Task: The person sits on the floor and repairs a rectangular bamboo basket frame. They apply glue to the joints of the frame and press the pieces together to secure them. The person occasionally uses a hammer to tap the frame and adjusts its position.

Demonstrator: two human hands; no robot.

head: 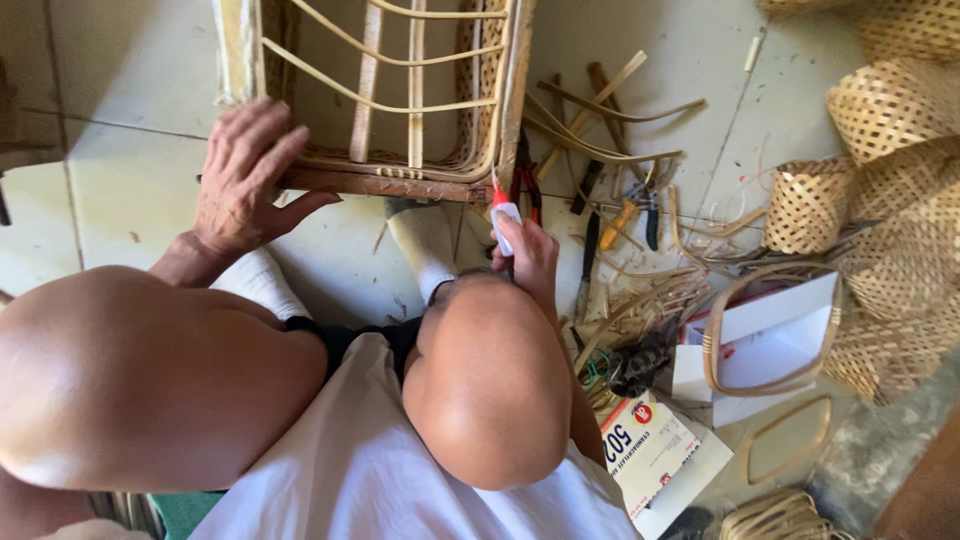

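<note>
Two bare knees point(480, 380) fill the near part of the view, with white cloth point(370, 470) draped between them. Just past the right knee, the right hand point(527, 258) is closed around a small white glue bottle with a red tip point(503, 215). The tip points away from the person and sits right at the near right corner of a rattan frame point(400, 110), touching or almost touching the wood there; which one cannot be told. The left hand point(245, 180) lies on the near left corner of that frame, fingers spread over the rail and curled onto it, thumb along the near edge. The frame rests on the pale tiled floor point(120, 150), stretching away from the person, with thin bent cane strips crossing its open middle.

To the right of the glue bottle lie loose cane strips point(600, 120) and hand tools point(630, 210), among them pliers with coloured handles. Farther right stand woven baskets point(890, 170), and nearer, an open white box point(770, 345) with a cane hoop resting on it. A printed carton point(650, 445) lies near the right knee.
</note>
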